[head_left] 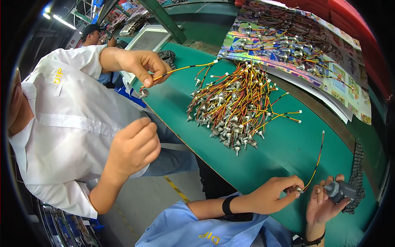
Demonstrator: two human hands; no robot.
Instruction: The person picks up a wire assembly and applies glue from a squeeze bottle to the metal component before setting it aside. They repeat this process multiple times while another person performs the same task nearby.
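Note:
My left hand (273,193) is closed at the lower right, pinching the metal end of a potentiometer (300,189). Its thin red, yellow and black wire lead (317,164) stands up from my fingertips to a small white plug. Close by, my right hand (323,206) is turned palm up, with its fingers round a dark grey cylindrical tool (343,192) that has a narrower stepped end. The tool's exact kind cannot be made out. Farther up the green table lies a tangled pile of wired potentiometers (234,103), their metal bodies mostly toward me.
A co-worker in a white shirt (74,111) on the left holds a wired potentiometer (144,92) by its lead; their other hand (135,146) is curled. More wired parts lie on a colourful printed sheet (345,88). Dark ribbed fabric (358,164) lies along the table's right edge.

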